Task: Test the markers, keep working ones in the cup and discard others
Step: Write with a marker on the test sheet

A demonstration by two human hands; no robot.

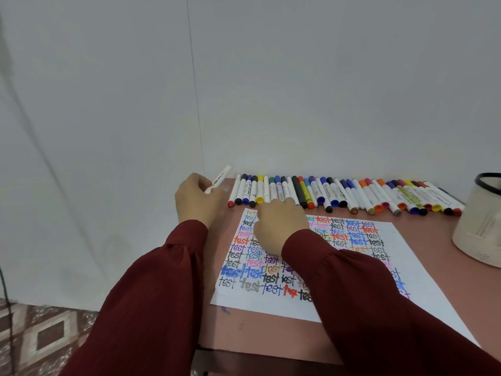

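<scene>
With my left hand (pixel 196 199) I grip a white marker (pixel 219 179), a little left of the middle of the frame. My fingers are curled round its lower part, and its upper end points up and to the right, toward the wall (pixel 298 90). This hand is above the left edge of the table (pixel 271 335), just left of the markers (pixel 352 195). They lie side by side in one long row along the far edge of the table, from the middle of the frame to the right, and their caps have many colours.

My right hand (pixel 279 226) is in the middle of the frame, above the upper left part of the paper (pixel 423 294). Its fingertips reach the near ends of some markers. I see only the back of this hand, so I cannot tell if it is open or holds something.

The paper lies flat on the table and is covered with the word "test" in many colours. The cup (pixel 477 234), cream with a dark rim, stands at the right edge of the frame, near the right end of the row and well apart from both hands. Both sleeves (pixel 162 294) are dark red.
</scene>
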